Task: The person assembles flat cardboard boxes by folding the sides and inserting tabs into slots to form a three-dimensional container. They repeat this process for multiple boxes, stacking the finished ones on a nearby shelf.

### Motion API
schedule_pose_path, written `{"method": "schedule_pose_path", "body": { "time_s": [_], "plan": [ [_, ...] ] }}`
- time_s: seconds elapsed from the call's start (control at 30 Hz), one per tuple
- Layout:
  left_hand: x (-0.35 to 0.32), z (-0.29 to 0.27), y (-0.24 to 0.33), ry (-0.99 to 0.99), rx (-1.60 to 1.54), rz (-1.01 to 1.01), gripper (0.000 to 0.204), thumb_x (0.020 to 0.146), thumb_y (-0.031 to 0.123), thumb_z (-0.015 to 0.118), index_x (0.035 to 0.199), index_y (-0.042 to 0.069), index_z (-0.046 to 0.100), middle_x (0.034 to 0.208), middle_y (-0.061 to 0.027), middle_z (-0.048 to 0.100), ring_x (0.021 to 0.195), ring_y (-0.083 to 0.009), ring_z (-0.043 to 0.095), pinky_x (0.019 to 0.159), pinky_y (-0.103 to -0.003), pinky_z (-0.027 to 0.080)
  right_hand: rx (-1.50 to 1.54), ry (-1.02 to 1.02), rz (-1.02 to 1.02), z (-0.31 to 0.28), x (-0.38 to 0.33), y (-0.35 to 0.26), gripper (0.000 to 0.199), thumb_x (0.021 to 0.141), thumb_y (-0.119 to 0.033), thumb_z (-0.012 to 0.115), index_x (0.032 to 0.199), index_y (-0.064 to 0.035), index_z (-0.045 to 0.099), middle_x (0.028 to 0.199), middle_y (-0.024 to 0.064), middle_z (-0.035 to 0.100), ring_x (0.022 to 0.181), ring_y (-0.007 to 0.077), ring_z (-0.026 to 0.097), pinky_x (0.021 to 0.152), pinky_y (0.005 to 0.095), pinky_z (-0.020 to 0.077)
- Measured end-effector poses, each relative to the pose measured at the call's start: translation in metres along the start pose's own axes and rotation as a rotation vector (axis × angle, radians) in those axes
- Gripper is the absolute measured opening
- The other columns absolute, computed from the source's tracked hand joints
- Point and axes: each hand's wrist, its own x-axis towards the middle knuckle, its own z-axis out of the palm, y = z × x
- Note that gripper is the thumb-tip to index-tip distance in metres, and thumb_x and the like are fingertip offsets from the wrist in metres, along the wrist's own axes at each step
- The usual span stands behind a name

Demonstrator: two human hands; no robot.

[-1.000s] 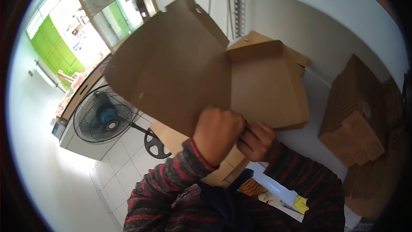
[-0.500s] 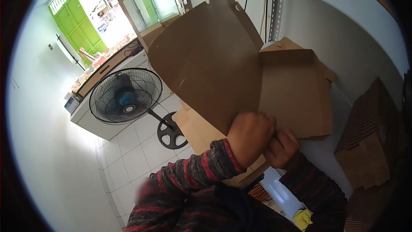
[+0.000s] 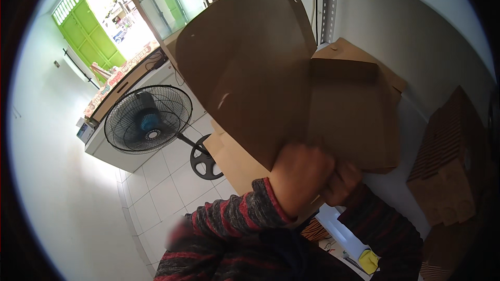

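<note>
A brown cardboard box (image 3: 354,119) lies with its lid (image 3: 250,73) raised on the left side, slots and a tab showing at the lid's far edge. My left hand (image 3: 304,174) is closed at the box's near left corner, by the fold between lid and base, its fingertips hidden. Right beside it, my right hand (image 3: 344,182) is closed too, its bent fingers pinching at the near wall of the same corner. The exact flap between the fingers is hidden by the hands. Under the lid and my left forearm lies a flat sheet of lighter cardboard (image 3: 234,153).
More folded cardboard (image 3: 442,166) with brown stripes stands at the right. Behind the box rises a perforated metal post (image 3: 329,5) along the wall. A black stand fan (image 3: 148,119) is on the tiled floor at left. A yellow item (image 3: 369,261) lies below my right forearm.
The lid stands a little more upright and its inside looks darker. Both hands remain at the same corner, with the left slightly lower. The whole view has shifted slightly.
</note>
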Motion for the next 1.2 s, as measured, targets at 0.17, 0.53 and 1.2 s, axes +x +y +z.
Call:
{"method": "schedule_pose_path", "body": {
  "time_s": [0.17,0.53,1.2],
  "plan": [
    [-0.001,0.003,0.0,0.014,0.021,-0.016,0.003,0.07,0.01,0.06,0.071,0.008,0.059,0.071,-0.0074,0.057,0.061,-0.0216,0.061,0.059,-0.033,0.049,-0.013,-0.076,0.061,0.002,-0.005,0.0,0.016,0.057,-0.01,0.062,0.071,-0.0027,0.066,0.077,0.0107,0.061,0.071,0.0234,0.061,0.052,0.031,0.0435],
    [-0.001,0.0,-0.002,-0.059,0.126,-0.073,0.028,0.07,0.004,0.058,0.097,0.002,0.053,0.066,-0.0079,0.057,0.06,-0.0223,0.061,0.056,-0.031,0.049,0.019,-0.031,0.181,0.007,-0.004,0.004,0.014,0.067,-0.01,0.066,0.077,-0.001,0.065,0.087,0.0119,0.063,0.08,0.0254,0.062,0.053,0.0341,0.0473],
    [-0.009,-0.012,0.004,0.187,-0.26,-0.04,0.03,0.074,0.013,0.058,0.102,0.002,0.056,0.088,-0.012,0.063,0.089,-0.0262,0.065,0.073,-0.034,0.052,0.073,-0.153,0.381,0.019,-0.011,-0.009,0.032,0.072,-0.006,0.068,0.1,0.0006,0.056,0.091,0.0171,0.062,0.075,0.0335,0.062,0.066,0.0428,0.051]
  ]
}}
